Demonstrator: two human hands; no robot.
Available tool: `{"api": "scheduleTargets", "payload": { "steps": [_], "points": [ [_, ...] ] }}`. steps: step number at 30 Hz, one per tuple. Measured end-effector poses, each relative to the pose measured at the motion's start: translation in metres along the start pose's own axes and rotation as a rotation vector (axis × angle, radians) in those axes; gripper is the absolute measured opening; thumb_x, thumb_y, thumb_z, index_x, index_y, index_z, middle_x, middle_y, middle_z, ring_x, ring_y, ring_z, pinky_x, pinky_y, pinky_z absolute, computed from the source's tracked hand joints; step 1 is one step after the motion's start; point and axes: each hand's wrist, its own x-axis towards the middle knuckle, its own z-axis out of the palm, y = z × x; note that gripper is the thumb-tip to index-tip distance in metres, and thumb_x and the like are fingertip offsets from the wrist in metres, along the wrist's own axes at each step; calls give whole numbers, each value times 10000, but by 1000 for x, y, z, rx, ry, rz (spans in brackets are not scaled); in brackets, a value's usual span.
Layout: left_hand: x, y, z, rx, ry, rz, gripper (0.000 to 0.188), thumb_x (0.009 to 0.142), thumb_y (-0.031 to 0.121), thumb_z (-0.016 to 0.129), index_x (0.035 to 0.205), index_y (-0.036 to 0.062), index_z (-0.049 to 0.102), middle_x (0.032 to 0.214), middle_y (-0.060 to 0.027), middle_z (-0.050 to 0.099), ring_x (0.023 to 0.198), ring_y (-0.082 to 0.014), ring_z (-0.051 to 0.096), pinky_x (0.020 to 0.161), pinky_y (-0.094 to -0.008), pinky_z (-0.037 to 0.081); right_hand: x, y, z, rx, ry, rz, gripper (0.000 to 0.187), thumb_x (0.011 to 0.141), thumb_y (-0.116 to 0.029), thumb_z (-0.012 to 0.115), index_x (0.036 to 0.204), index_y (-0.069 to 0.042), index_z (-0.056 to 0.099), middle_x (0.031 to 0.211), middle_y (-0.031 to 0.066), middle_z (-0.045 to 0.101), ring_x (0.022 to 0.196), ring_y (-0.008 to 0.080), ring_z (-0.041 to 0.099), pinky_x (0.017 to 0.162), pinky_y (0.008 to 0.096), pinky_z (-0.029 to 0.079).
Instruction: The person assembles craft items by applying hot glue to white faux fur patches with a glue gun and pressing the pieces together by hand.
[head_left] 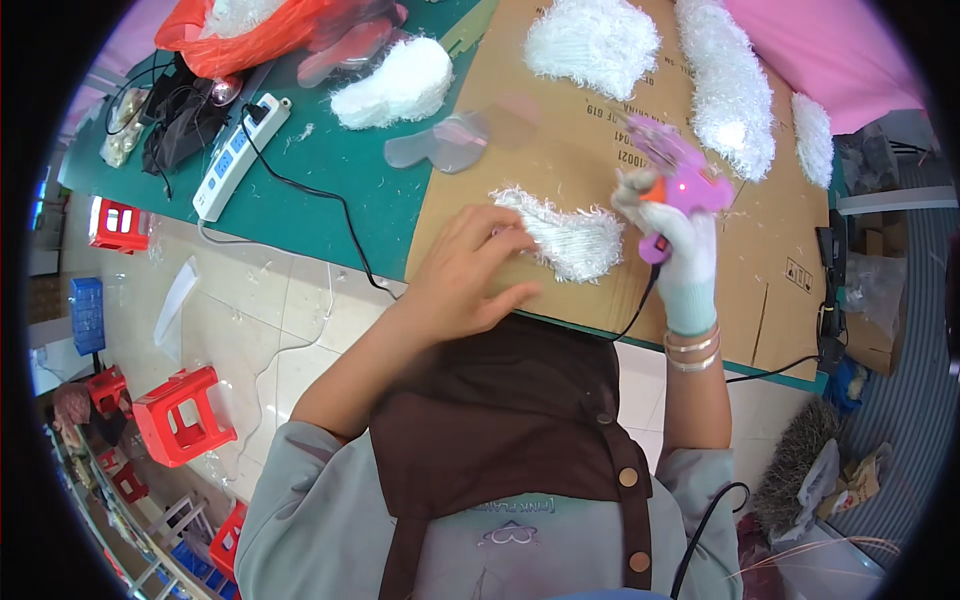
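My right hand (672,232), in a white glove, is wrapped round a pink and purple hot glue gun (690,183) with a small lit red light. Its nozzle end is blurred and points toward the far left. Just left of the gun, a small curved piece of fluffy white fabric (575,240) lies on the cardboard. My bare left hand (462,265) rests at that fabric's left end, fingertips touching its edge, thumb stretched out apart. Farther back on the cardboard sit more fluffy white pieces, among them a broad one (592,47) and a long one (733,95).
Flat cardboard (450,215) covers part of the green table (375,215). Clear plastic shapes (440,145), another white fluffy piece (395,85), a power strip (240,157) and an orange bag (235,50) lie leftward. Cords cross the table edge. Red stools (183,417) stand on the floor.
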Motion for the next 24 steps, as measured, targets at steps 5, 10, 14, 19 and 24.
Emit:
{"api": "scheduleTargets", "payload": {
  "steps": [5,10,14,19,24],
  "points": [
    [-13,-1,0,288,-27,-109,249,819,3,632,1050,88,666,1076,-69,595,1051,-290,559,859,-414,405,1,7,1,-104,-59,101,392,837,-187,623,1126,77,632,1020,131,696,953,211,686,972,383,527],
    [26,-30,1,312,4,-80,288,840,-25,590,1101,74,663,1119,-100,608,1109,-322,558,925,-421,426,-58,9,15,69,62,181,421,818,-158,623,1161,84,588,1032,161,677,990,256,689,1031,439,513],
    [49,-22,14,335,57,-148,240,877,47,618,1108,92,666,1188,-94,609,1138,-299,554,958,-418,418,-81,18,15,84,177,-10,467,813,-128,644,1218,85,548,1070,174,630,987,282,693,985,481,544],
    [21,34,34,507,-202,104,264,900,320,690,1083,132,658,1220,-52,583,1126,-246,545,955,-438,402,-80,4,-4,203,274,5,436,811,-98,634,1202,78,557,950,137,618,754,192,643,773,400,558],
    [-15,33,-9,523,-328,102,437,864,502,707,1116,152,639,1208,-29,566,1126,-236,527,973,-429,361,-78,7,-14,-105,207,120,345,818,-69,645,1134,60,593,827,70,609,525,126,531,618,293,515]
  ]
}}
